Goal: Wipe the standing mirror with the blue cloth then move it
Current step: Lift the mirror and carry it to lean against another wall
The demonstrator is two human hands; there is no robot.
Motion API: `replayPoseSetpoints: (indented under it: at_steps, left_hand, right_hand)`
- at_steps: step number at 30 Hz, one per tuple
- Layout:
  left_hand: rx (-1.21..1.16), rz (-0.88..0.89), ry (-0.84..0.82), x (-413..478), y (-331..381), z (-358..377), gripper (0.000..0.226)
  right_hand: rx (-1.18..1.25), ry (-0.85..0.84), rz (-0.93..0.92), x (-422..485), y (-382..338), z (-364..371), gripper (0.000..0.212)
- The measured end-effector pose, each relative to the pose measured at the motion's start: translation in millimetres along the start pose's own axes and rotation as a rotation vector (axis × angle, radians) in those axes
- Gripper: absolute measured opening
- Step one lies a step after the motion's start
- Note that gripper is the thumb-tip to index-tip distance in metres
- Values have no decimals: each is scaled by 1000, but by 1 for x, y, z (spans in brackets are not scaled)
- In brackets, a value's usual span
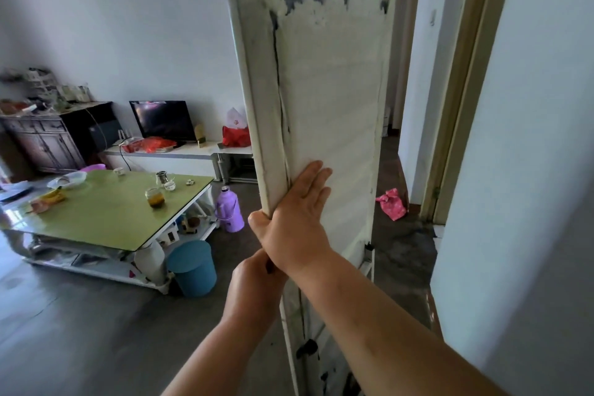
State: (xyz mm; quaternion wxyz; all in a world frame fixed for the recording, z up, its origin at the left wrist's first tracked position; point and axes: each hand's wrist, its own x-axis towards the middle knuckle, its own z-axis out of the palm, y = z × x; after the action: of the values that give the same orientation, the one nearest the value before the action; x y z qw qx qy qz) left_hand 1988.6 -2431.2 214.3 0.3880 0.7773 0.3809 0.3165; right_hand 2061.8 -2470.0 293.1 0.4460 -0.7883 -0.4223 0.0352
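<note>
The standing mirror (pixel 328 100) rises close in front of me with its worn white back panel facing me; the glass side is hidden. My right hand (pixel 295 219) holds its left edge at mid height, thumb hooked round the frame and fingers flat on the back panel. Just below it, my left hand (pixel 257 280) grips the same edge, fingers curled round the frame. No blue cloth is in view.
A green-topped coffee table (pixel 106 212) with cups and a jar stands at the left. Beside it are a blue bin (pixel 193 267) and a purple flask (pixel 229 209). A TV (pixel 162 120) sits on a low white stand. A wall and door frame (pixel 463 90) stand close at the right, a pink bag (pixel 392 204) on the floor.
</note>
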Motion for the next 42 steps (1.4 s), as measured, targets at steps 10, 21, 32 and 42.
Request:
replayPoseSetpoints:
  at_steps: [10,21,32,42]
  left_hand:
    - [-108,-21,-36,-38,40,51,17]
    - [-121,26,-105,-88,79,80,20]
    - [-76,71,-206,-108,99,118,18]
    - [29,148,-283,-132,130,149,7]
  right_hand:
    - [2,11,-72,-27,41,-61,104]
    - [113,-66,-43,-63,69,-123,102]
    - [175,-37,3,-80,102,-162,99]
    - [225,-8,38,-99,140,-211,87]
